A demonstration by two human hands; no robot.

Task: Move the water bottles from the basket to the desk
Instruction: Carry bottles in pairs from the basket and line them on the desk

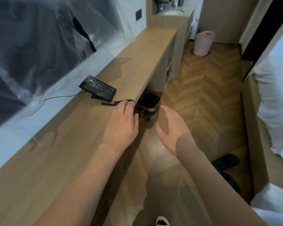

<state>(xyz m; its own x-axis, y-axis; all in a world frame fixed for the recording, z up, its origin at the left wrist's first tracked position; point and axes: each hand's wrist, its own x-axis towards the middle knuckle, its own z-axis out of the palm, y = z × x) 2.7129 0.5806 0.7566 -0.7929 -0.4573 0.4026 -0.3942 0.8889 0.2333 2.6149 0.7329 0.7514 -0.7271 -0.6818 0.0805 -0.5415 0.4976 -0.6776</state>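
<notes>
Along the left side of the view runs a long wooden surface (69, 144), set against a window covered with sheer curtain (31, 46). To the right of the surface lies a herringbone wood floor (207, 95), and the white bedding of a bed (273, 98) fills the right edge of the picture. At the far end of the floor, near the wall, stands a pale pink basket (203, 43); its contents cannot be made out, and no water bottles are visible anywhere. A dark bin (148, 105) with a glossy liner sits on the floor just under the surface's right edge, partly hidden by it. On the surface, near that right edge, a black desk telephone (97, 88) stands tilted on its stand, with a thin cable trailing off toward the window side. Just beside the telephone, at the very edge, lies a thin dark strap or cord (119, 101).

The person's left hand (121, 123) hovers over the surface's right edge, fingers curled down, fingertips at the strap; whether its grip has closed on the strap cannot be told. The right hand (170, 126) is held over the floor beside the bin, fingers straight and spread, its grip loose and holding nothing. A dark slipper (225, 161) lies on the floor by the bed.
</notes>
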